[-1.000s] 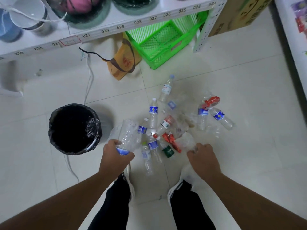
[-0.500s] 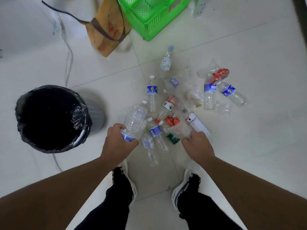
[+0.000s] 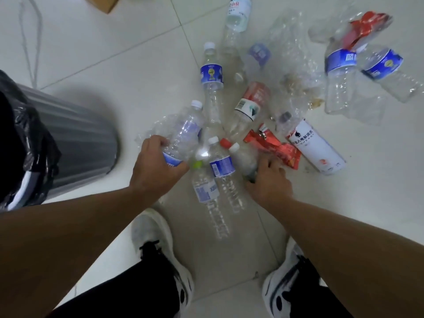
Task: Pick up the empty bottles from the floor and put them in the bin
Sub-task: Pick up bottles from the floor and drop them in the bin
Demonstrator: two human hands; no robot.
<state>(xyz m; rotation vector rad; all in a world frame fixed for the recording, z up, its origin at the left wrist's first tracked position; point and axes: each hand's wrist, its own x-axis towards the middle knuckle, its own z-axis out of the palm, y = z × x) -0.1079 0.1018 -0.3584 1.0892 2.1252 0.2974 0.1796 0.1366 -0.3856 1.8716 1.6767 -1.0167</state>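
Several empty plastic bottles lie scattered on the white tiled floor. My left hand (image 3: 156, 168) grips a clear bottle with a white cap and blue label (image 3: 185, 134) by its base, just above the pile. My right hand (image 3: 269, 182) is down at the floor, its fingers closing around a bottle with a white cap (image 3: 243, 157); whether it has a firm hold I cannot tell. A crumpled red wrapper (image 3: 275, 148) and a white bottle (image 3: 316, 148) lie just beyond it. The grey bin (image 3: 75, 143) with a black liner stands at the left.
More bottles with blue labels (image 3: 339, 76) lie at the upper right, another (image 3: 212, 74) in the middle. A white cable (image 3: 29, 37) runs on the floor behind the bin. My two shoes (image 3: 160, 253) stand just before the pile.
The view has dropped closer to the floor. My right hand moved down and left onto a bottle near the red wrapper. The left hand still holds its bottle.
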